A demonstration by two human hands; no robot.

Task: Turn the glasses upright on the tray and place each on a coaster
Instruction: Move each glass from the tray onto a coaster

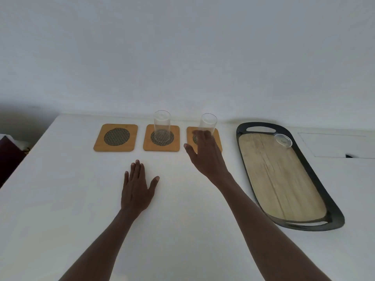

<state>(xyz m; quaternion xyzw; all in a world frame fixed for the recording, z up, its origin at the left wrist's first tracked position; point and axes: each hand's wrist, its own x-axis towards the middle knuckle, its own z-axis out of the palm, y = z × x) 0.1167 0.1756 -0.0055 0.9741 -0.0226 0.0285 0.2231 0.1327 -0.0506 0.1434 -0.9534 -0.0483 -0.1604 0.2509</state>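
Three wooden coasters lie in a row on the white table. The left coaster (116, 137) is bare. A clear glass (162, 125) stands upright on the middle coaster (161, 138). My right hand (205, 153) is wrapped around the base of a second clear glass (208, 122), which sits slightly tilted over the right coaster (217, 138). A third glass (283, 140) rests at the far end of the black-rimmed wooden tray (310, 173); only its round end shows. My left hand (138, 187) lies flat on the table, fingers spread, holding nothing.
The tray lies along the table's right side. The table's left edge (30, 151) drops off toward a dark object. A white wall rises behind the coasters. A recessed panel (334, 145) sits at the far right.
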